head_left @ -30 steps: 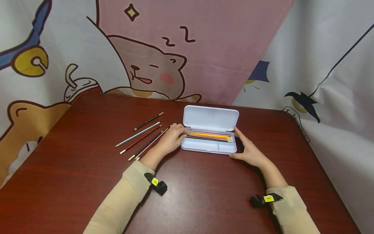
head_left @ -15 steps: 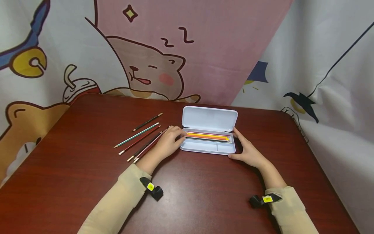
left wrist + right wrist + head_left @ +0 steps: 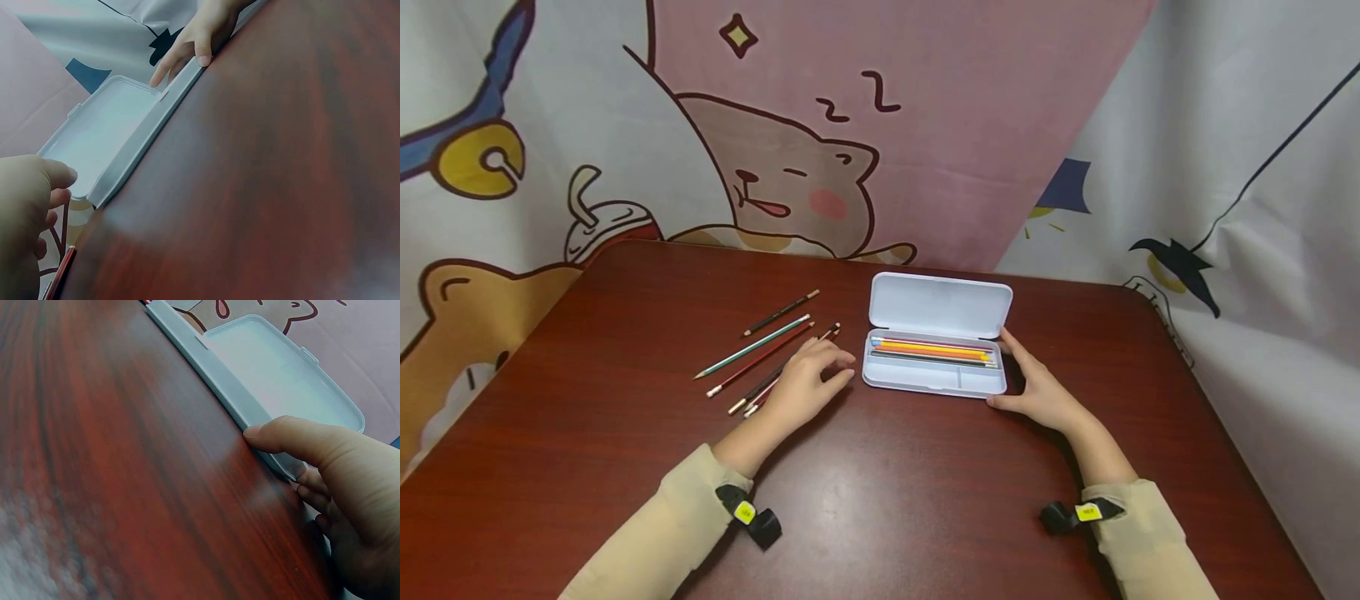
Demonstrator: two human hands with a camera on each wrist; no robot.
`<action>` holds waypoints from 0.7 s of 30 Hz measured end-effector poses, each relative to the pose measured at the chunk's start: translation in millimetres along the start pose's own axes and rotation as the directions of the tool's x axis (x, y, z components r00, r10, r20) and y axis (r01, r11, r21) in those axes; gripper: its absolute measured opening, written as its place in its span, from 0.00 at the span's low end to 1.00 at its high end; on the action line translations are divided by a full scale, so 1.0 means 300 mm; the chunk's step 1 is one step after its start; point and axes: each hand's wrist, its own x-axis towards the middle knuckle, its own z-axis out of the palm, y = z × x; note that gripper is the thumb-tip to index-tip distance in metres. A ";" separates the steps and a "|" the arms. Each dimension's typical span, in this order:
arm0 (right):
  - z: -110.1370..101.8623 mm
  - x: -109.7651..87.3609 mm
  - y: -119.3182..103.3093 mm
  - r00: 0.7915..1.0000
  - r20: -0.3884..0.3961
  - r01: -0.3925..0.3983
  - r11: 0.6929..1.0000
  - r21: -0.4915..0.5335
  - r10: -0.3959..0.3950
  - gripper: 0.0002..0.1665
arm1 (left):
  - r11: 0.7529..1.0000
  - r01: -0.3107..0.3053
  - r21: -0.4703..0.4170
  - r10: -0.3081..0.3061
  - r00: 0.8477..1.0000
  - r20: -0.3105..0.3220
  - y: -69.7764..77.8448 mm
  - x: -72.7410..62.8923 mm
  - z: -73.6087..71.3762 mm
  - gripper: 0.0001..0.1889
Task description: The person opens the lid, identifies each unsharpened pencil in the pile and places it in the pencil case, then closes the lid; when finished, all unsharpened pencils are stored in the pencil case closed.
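Note:
A white pencil case [image 3: 917, 387] lies on the table with its lid [image 3: 940, 304] raised at the back. Inside its rear compartment lie several pencils [image 3: 932, 350], yellow, orange and dark ones among them. My right hand [image 3: 1041, 390] holds the case's right end, thumb against the front wall and fingers at the end and rear corner. Just left of the case, my left hand [image 3: 805, 383] hovers over loose pencils with nothing in its loosely bent fingers. It partly covers a black pencil [image 3: 745, 402] and a dark red one. In the left wrist view, its thumb appears beside the lid.
Left of the hand lie a red pencil [image 3: 760, 360], a teal pencil [image 3: 752, 346] and a short dark pencil [image 3: 781, 312], all slanted. The brown wooden table [image 3: 910, 500] ends at a printed cloth [image 3: 962, 125] behind it.
My left hand has drawn back from the case's left end, moving left and toward me over the loose pencils. The pencils' left ends in the case are now uncovered. My right hand stays put.

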 end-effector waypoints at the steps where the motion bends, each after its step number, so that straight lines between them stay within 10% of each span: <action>1: 0.000 0.000 0.000 1.000 0.001 -0.001 1.000 0.001 0.001 0.67 | 1.000 0.003 0.000 -0.003 1.000 0.001 -0.001 -0.009 -0.007 0.07; 21: -0.001 0.001 -0.007 1.000 0.005 -0.002 1.000 0.031 0.002 0.68 | 0.992 0.083 -0.093 -0.087 0.995 -0.041 -0.026 -0.133 -0.126 0.14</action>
